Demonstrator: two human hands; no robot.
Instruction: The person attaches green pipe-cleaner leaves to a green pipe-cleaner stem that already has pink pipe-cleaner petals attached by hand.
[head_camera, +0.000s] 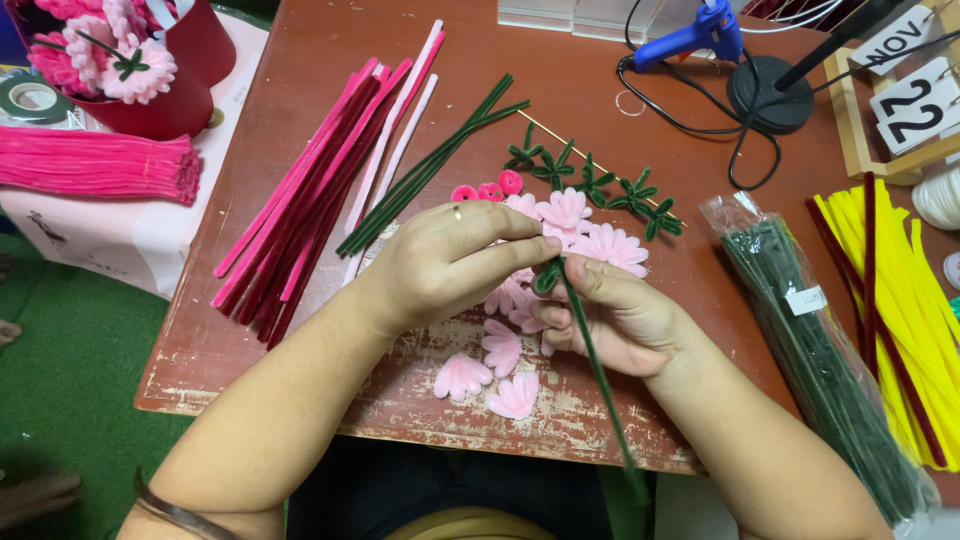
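We pinch the curled tip of a green pipe cleaner stem between our left hand and right hand. Pink pipe cleaner flowers lie just beyond our fingers, loose pink petals beneath our wrists, and pink pipe cleaners beyond our left hand.

- The surface is reddish-brown wood, with its paint worn pale and chipped along the near edge.
- Green carpet-like floor shows to the left, below it.
- A white cloth covers a lower stand at the left.
- Light falls evenly, with soft shadows.
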